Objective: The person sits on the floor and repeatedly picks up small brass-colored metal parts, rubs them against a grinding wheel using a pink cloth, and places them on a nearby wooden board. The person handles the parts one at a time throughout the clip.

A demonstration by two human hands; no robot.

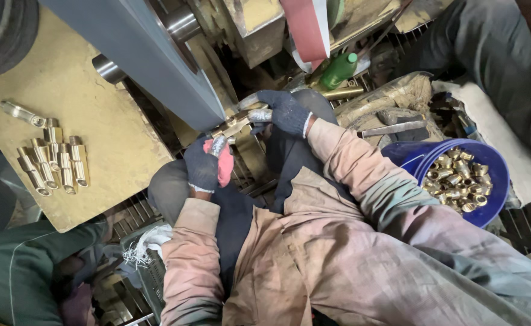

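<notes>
Both my hands wear dark knit gloves and hold one brass fitting [236, 125] against the grey sanding belt [156, 60]. My left hand [202, 166] grips its lower end, with a pink rag [225, 163] tucked in the palm. My right hand [283, 111] grips its upper end. Several brass fittings [54, 160] lie in a row on the dusty yellow work plate [96, 102] to the left.
A blue bucket [498, 181] full of small brass parts stands at the right. A green bottle [339, 69] and a red belt [306, 24] sit behind my hands. Another person's green sleeve [18, 271] is at lower left, above a grey crate [150, 271].
</notes>
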